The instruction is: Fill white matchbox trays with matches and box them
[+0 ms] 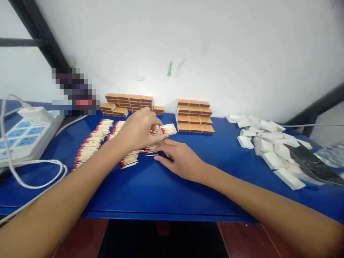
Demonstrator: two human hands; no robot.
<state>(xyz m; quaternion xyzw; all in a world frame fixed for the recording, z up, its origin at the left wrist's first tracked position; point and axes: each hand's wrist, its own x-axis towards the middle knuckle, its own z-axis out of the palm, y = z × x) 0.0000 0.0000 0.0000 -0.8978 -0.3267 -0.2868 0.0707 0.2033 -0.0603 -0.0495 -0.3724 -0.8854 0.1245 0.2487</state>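
My left hand (pixel 141 129) is closed, with thumb and forefinger gripping a small white matchbox tray (pixel 172 129) that has red-headed matches lying in it. Just below and to the right, my right hand (pixel 182 159) has its thumb and fingers slightly apart at the edge of a pile of loose matches (pixel 151 148). Nothing can be made out between those fingertips. Two more rows of matches lie to the left: one long row (pixel 92 145) in full view and another (pixel 130 159) partly hidden under my left wrist.
Orange-brown matchboxes stand stacked at the wall, one group (pixel 129 102) behind my left hand and a stepped group (pixel 195 118) to its right. White trays (pixel 271 139) are heaped at the right beside a black bag (pixel 309 159). A white power strip (pixel 27 132) with cables is at the left.
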